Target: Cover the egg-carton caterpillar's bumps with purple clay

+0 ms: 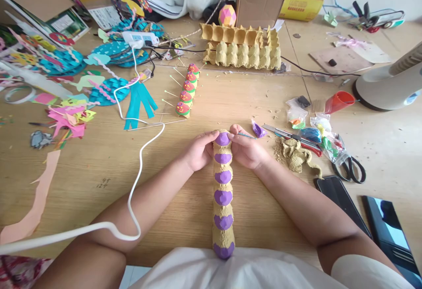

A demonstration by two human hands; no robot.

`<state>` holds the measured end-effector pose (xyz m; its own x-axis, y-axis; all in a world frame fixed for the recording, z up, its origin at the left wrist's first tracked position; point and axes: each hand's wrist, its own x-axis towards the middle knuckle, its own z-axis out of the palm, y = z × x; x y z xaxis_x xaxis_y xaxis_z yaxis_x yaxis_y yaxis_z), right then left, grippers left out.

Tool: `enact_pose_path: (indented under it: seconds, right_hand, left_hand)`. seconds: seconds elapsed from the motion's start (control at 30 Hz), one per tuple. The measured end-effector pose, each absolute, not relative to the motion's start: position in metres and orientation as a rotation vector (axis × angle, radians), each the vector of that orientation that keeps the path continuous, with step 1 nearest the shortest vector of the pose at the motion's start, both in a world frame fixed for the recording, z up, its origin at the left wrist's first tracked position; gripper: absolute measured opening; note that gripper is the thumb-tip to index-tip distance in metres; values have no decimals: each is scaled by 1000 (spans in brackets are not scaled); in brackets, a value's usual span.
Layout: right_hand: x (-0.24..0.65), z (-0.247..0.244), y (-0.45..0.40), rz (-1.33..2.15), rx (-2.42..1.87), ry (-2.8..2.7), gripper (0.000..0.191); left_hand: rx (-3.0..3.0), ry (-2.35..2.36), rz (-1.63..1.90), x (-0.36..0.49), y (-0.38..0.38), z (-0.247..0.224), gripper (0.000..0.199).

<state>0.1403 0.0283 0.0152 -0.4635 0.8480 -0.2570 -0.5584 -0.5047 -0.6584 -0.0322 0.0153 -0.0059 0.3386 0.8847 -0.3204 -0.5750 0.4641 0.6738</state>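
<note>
A long strip of egg-carton bumps (223,177) runs from my lap edge up to both hands, with purple clay patches on several bumps. My left hand (201,150) grips the far end from the left, thumb at the top patch. From the right, my right hand (248,147) holds the same end, its thumb pressed on the purple patch; a thin blue tool (246,135) is also held in its fingers. Just beyond that hand lies a packet of purple clay (259,129). Further off, a finished-looking row of red and green bumps (186,96) has pins beside it.
Egg cartons (249,55) lie at the back. On the right are a cutter (290,137), clay packets, scissors (352,169), carton scraps (295,155), a red cup (340,101) and phones. A white cable (141,161) crosses the left side, near paper crafts.
</note>
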Motion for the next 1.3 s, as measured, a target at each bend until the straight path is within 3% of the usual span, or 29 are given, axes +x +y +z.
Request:
enact_pose_path:
  seconds: [0.33,0.6,0.87,1.3]
  right_hand:
    - [141,13,30,1992,-731,-542,49]
    - [141,8,32,1797,-801,-686,55]
    - [154,14,36,1392,-988,-1306,44]
    - [157,2,44,1288,-880,-1511,56]
  left_hand:
    - [555,704,1029,-27,14,-3,48]
    - [749,874,1168,-23,11,-4,39]
    - [987,1078,1229,-29,15,-11,33]
    - [1225,1286,1185,-37,16,-10,40]
